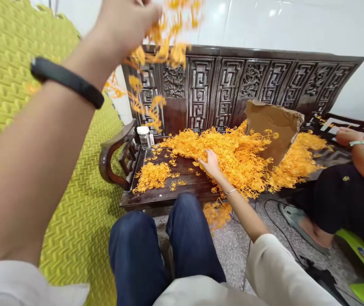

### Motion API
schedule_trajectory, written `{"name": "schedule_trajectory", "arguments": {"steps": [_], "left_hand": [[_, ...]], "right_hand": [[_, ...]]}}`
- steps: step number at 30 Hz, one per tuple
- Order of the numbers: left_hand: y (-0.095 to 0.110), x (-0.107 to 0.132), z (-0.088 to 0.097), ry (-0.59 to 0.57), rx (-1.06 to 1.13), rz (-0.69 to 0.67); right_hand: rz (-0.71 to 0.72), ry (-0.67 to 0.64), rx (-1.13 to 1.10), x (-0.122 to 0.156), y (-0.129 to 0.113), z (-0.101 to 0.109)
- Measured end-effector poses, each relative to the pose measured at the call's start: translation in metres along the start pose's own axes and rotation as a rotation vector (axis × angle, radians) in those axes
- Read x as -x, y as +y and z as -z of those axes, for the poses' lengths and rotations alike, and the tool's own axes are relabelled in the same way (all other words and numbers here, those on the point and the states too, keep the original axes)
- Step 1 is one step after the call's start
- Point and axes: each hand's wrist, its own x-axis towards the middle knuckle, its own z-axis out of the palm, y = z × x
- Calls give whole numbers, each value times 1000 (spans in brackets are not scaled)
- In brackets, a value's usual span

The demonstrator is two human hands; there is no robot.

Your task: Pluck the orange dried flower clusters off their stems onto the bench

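Observation:
My left hand [126, 23] is raised at the upper left, closed around a dangling bunch of orange plastic flower sprigs [165, 44], blurred by motion. Its fingertips are partly cut off by the top edge. My right hand [212, 163] reaches to the near left side of a large heap of orange sprigs [239, 157] on a dark carved wooden bench [182, 196]. Its thumb and fingers are apart, touching the heap. To the left on the seat lies a smaller pile of loose orange pieces [152, 175].
A clear jar with a white lid [144, 137] stands by the bench's armrest [108, 159]. A cardboard piece [272, 127] rises from the heap. At the right sits another person, whose hand [344, 135] is near sprigs. Yellow foam mats [83, 229] lie left; a cable [275, 221] crosses the floor.

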Motion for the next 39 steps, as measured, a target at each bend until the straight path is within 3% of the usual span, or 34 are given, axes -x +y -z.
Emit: {"name": "schedule_trajectory", "arguments": {"steps": [2, 5, 9, 12, 15, 18, 23, 28, 31, 35, 39], "left_hand": [[-5, 31, -7, -41, -85, -26], [-19, 79, -24, -219, -99, -104], [-47, 134, -51, -393, -146, -128], [-64, 167, -67, -498, -209, -179], [-70, 197, -81, -581, -288, -276], [-65, 223, -93, -595, -415, -427], [-53, 255, -106, -595, -516, -639], [-57, 276, -105, -606, -448, -699], [-51, 291, -84, -680, -267, -501], [-32, 313, -43, -820, -169, -108], [-37, 306, -24, -834, -307, -66]], "right_hand": [[52, 11, -18, 5, -7, 11], [143, 44, -82, 27, -22, 29], [202, 150, -275, 95, -32, 42], [3, 147, -418, 152, -28, 40], [-191, 67, -625, 178, -27, 37], [-299, -117, -899, 169, -45, 38], [-464, -529, -1420, 129, -98, 28], [-628, -617, -1617, 98, -137, 6], [-631, -533, -1673, 77, -155, 11], [-325, -399, -1754, 44, -163, 37], [-63, -321, -1431, 16, -162, 50]]}}
